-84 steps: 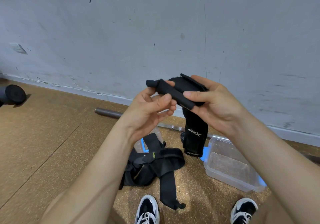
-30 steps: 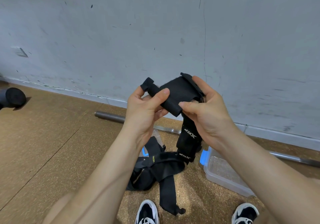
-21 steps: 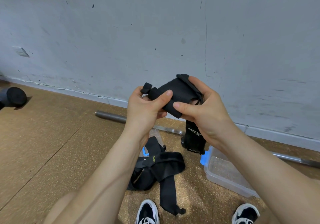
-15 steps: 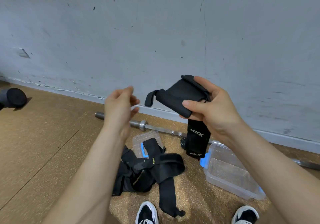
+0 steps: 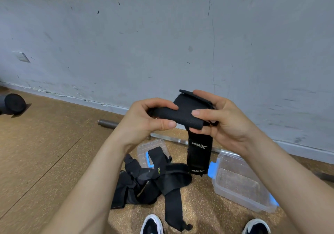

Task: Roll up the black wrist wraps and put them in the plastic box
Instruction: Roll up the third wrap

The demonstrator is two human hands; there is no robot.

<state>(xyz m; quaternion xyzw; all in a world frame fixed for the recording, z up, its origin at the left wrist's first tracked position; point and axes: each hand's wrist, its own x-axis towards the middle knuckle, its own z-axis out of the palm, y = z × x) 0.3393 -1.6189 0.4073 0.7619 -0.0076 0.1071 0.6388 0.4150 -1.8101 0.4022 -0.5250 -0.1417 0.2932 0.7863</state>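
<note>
Black wrist wrap (image 5: 180, 114) is held up before the wall, its rolled end pinched between the curled fingers of the left hand (image 5: 144, 123) and right hand (image 5: 227, 125), its tail hanging over the floor near the plastic box (image 5: 240, 195).

1. The floor (image 5: 45, 152) under me is brown, speckled, cork-like matting that meets a grey wall at its far edge.
2. Just ahead of my feet the black wrist wraps (image 5: 153, 185) lie on it in a loose tangle, with one strap end trailing back between my shoes.
3. A clear lid (image 5: 144, 147) with a blue clip lies flat beyond the tangle, partly covered by a strap.
4. To my right sits the clear plastic box (image 5: 240, 198), open, with blue clips at its ends. It is near the wraps but apart from them.
5. A metal bar (image 5: 108, 123) lies along the foot of the wall.
6. A dark cylinder (image 5: 12, 103) rests far to my left.
7. My left shoe (image 5: 151, 224) and right shoe (image 5: 256, 227) stand at the near edge.
</note>
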